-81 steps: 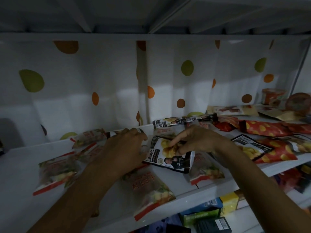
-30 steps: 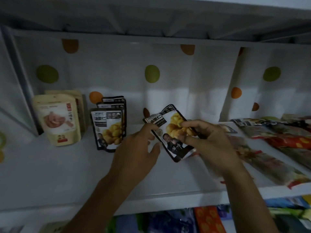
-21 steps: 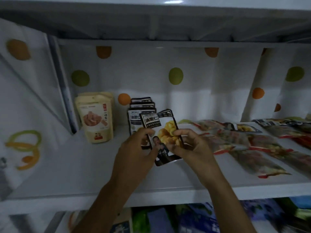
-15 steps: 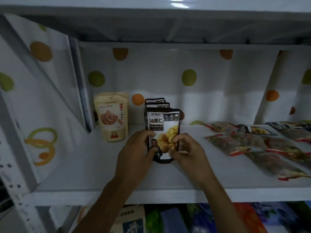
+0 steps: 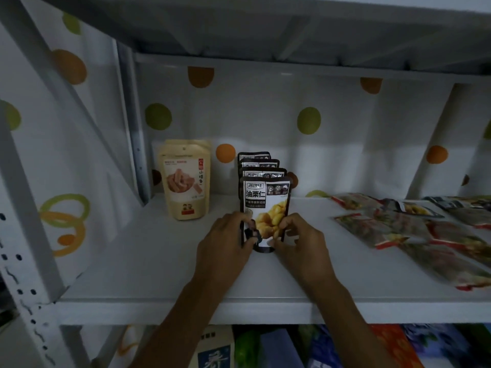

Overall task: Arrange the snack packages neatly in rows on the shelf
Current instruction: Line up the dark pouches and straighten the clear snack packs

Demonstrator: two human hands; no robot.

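A second earlier the pouch [image 5: 265, 205] was tilted in the air between the hands; now it stood upright on the shelf [image 5: 148, 264], at the front of the row [image 5: 261, 166] of three like pouches and just before the nearest. Both forearms reached in over the shelf's front edge, converging. The left hand [image 5: 225, 243] curled round the pouch's lower left edge, thumb across its face. The right hand [image 5: 300, 245] pinched the lower right edge with bent fingertips. The pouch's base sat between the two thumbs, partly hidden. A beige bag [image 5: 186, 179] stood to the left; flat packets [image 5: 393, 229] lay well apart on the right.
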